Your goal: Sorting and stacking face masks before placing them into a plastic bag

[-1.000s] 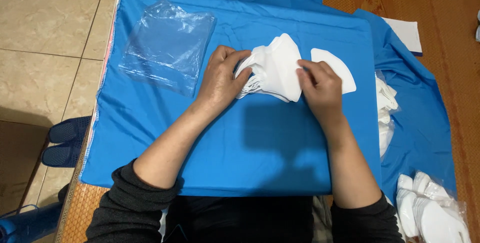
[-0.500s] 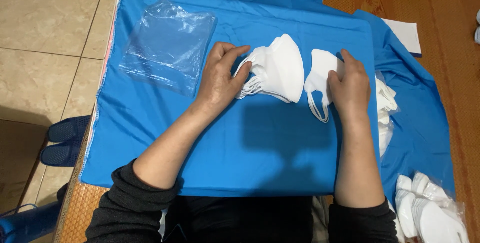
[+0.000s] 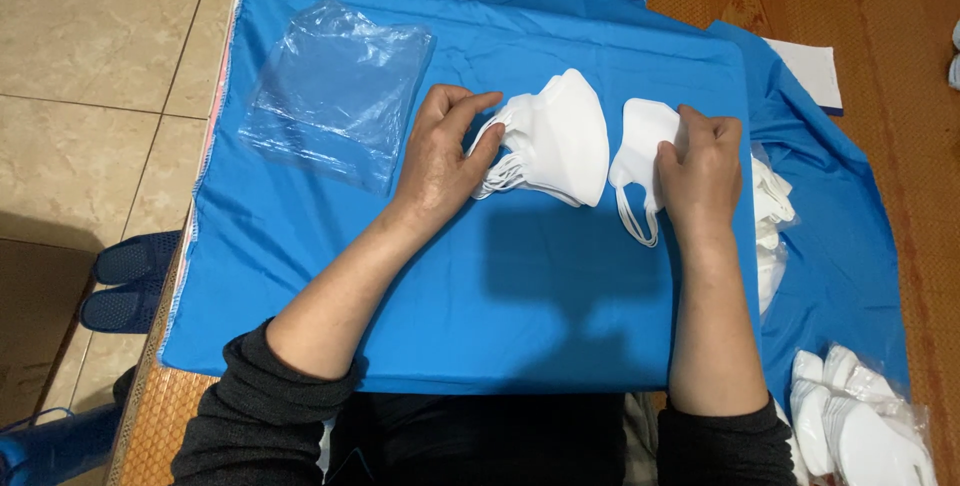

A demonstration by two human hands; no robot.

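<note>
A stack of several folded white face masks (image 3: 558, 138) lies on a blue cloth (image 3: 500, 286) spread over a board. My left hand (image 3: 447, 146) rests against the stack's left side, fingers on the ear loops. My right hand (image 3: 700, 171) holds a single white mask (image 3: 640, 151) just right of the stack, its loops hanging toward me.
Clear plastic bags (image 3: 335, 91) lie at the cloth's far left. More white masks (image 3: 772, 216) sit at the right edge, and a bagful of masks (image 3: 860, 426) lies at lower right. White paper (image 3: 812, 71) lies far right. Blue slippers (image 3: 125, 281) stand on the tiled floor.
My right hand left the stack, moved right and took hold of a single mask, drawing it toward me. My left hand stayed on the stack.
</note>
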